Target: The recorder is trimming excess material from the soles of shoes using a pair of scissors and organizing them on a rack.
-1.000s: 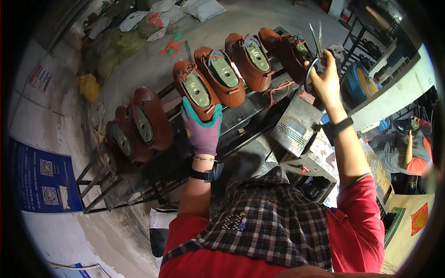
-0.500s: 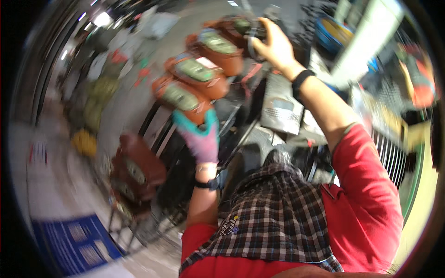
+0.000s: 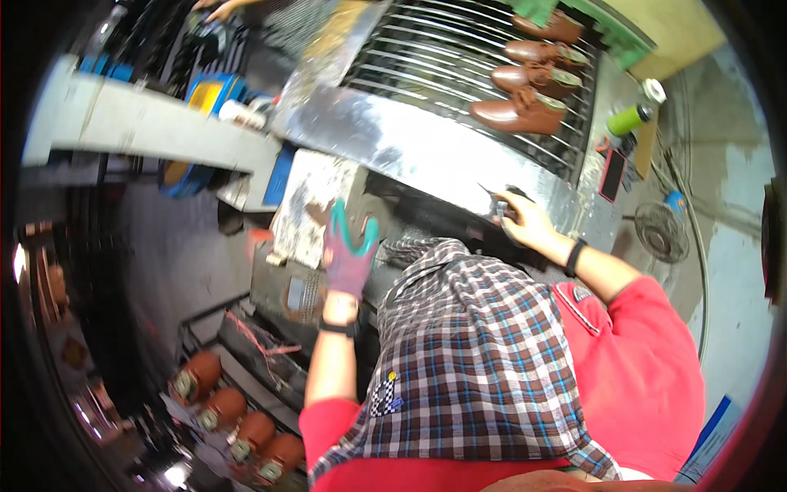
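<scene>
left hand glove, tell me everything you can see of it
The glove covers the person's left hand: a knitted-looking purple body with teal-tipped fingers, spread open and raised, holding nothing. A dark wristband sits just below its cuff on the bare forearm. It hangs in front of a stained grey metal box, near the checked apron. Whether it touches the box cannot be told.

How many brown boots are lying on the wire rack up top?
4 brown boots lie on the wire rack: one at the far end, two in the middle, one nearest. The green cloth may hide more.
</scene>
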